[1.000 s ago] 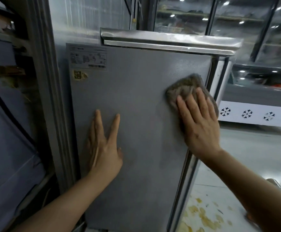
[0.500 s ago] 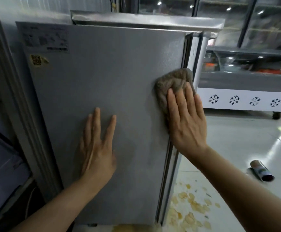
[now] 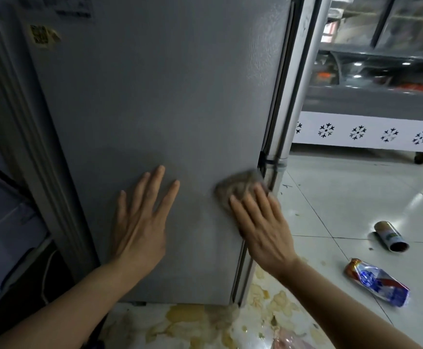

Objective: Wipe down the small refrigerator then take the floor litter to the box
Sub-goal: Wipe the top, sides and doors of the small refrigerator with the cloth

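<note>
The small grey refrigerator (image 3: 155,96) fills the middle of the view, its side panel facing me. My left hand (image 3: 140,222) lies flat on the lower panel with fingers spread. My right hand (image 3: 263,222) presses a brownish-grey cloth (image 3: 235,185) against the panel near its lower right edge, fingers straight over the cloth. On the tiled floor to the right lie a cardboard tube (image 3: 390,236) and a crumpled blue, white and orange wrapper (image 3: 376,282).
A white display freezer (image 3: 356,132) with snowflake marks stands on wheels at the back right. Yellowish stained flooring (image 3: 200,323) spreads in front of the refrigerator's base. A tall grey appliance edge (image 3: 16,122) borders the left side. A pink scrap (image 3: 288,341) shows at the bottom.
My right hand has slid the cloth down the refrigerator's right edge from upper to lower panel. The view has tilted down, bringing the tube and wrapper into sight. My left hand stays flat.
</note>
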Action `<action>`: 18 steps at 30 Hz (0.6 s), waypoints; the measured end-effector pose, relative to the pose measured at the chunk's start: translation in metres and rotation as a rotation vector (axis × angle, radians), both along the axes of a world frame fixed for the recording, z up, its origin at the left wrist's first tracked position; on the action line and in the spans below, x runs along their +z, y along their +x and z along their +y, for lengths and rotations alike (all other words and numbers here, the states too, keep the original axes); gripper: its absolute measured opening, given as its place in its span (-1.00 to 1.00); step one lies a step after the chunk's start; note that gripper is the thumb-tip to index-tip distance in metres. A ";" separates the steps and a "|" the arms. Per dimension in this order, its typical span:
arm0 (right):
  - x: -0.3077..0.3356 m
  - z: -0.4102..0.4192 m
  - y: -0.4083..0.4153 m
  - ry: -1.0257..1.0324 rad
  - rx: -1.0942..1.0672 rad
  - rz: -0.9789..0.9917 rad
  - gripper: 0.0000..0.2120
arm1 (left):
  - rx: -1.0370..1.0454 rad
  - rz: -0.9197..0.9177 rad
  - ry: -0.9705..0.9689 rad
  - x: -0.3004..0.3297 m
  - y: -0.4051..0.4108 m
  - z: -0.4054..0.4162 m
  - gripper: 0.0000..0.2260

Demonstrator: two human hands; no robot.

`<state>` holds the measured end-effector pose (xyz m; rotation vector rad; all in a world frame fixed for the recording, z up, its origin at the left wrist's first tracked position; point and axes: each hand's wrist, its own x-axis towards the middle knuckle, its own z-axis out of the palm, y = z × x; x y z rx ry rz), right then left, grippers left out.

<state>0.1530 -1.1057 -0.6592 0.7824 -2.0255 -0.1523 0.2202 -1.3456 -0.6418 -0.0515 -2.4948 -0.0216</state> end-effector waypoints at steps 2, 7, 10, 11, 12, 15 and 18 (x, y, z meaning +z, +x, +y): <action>0.030 -0.013 -0.011 -0.145 0.012 0.052 -0.36 | 0.002 -0.002 0.011 -0.002 0.000 -0.006 -0.04; 0.008 -0.029 -0.019 -0.125 0.004 0.017 -0.31 | 0.011 -0.023 0.011 -0.009 -0.005 -0.011 0.02; -0.041 -0.020 -0.008 0.400 0.062 -0.018 -0.30 | 0.000 -0.011 0.012 -0.012 -0.007 -0.012 0.02; -0.050 -0.019 -0.002 0.522 0.071 -0.026 -0.33 | -0.010 0.002 0.004 -0.011 -0.006 -0.013 0.00; -0.053 -0.018 0.002 0.571 0.075 -0.037 -0.37 | -0.016 0.015 -0.009 -0.011 -0.005 -0.015 -0.02; -0.029 -0.031 -0.003 0.441 0.123 0.007 -0.43 | 0.023 0.039 0.004 -0.008 -0.001 -0.029 -0.07; 0.024 -0.059 -0.020 0.082 0.170 0.086 -0.47 | 0.119 0.028 0.113 -0.009 0.005 -0.052 -0.07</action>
